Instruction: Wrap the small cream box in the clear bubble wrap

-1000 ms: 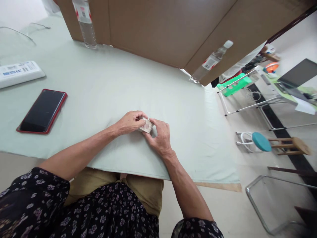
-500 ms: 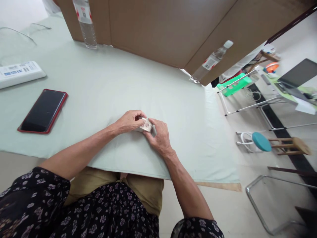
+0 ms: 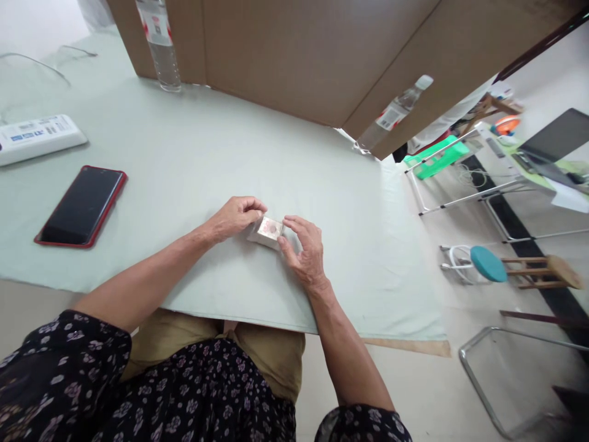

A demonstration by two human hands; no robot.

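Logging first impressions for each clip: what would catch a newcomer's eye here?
Two bare hands meet mid-table over a small pale card: left hand pinching its edge, right hand just beside it. A red-cased phone lies far left on the pale green cloth; cardboard panels wall the back.

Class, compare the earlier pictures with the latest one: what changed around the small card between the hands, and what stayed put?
The right hand opened and drew back, fingers lifting off the small card. The left hand still pinches its left edge, and it now lies flatter. The phone, bottles and white box are unmoved.
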